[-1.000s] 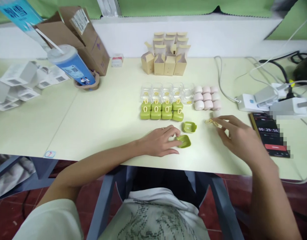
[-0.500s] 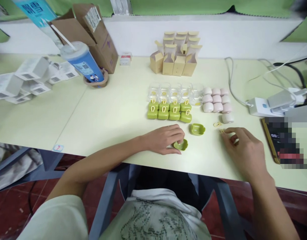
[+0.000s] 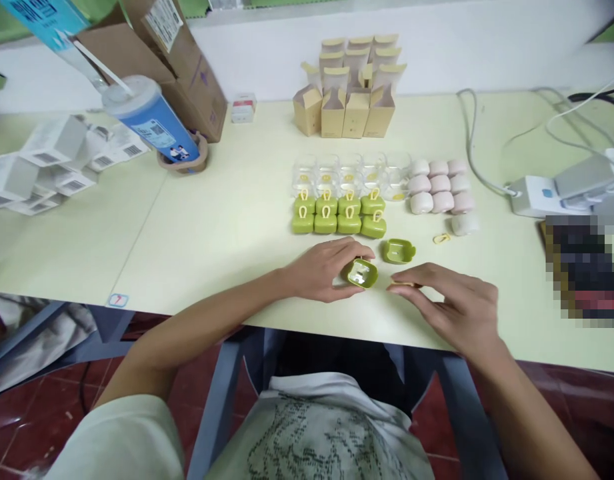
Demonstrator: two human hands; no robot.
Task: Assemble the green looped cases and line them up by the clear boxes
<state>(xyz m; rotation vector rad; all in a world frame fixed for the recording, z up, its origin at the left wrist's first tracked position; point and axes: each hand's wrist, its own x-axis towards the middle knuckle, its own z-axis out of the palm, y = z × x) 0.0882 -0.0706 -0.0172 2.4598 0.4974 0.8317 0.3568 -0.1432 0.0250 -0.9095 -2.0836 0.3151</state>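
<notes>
Between thumb and fingers, my left hand grips a small green cup, its open side facing up. My right hand is just right of it, pinching a small yellow loop that its fingertips mostly cover. Another green cup lies on the table above the gap between my hands. A second yellow loop rests near a pale round piece. Behind my left hand stand several closed green cases with yellow loops on top.
Clear plastic cups and white and pink round pieces stand in rows. Farther back are open tan boxes. A blue drink cup and white boxes are at the left, a phone and power strip at the right.
My right hand has moved left with a yellow loop picked from the table, close to the green cup. My left hand now holds that cup by its sides, slightly raised. The view has shifted a little.
</notes>
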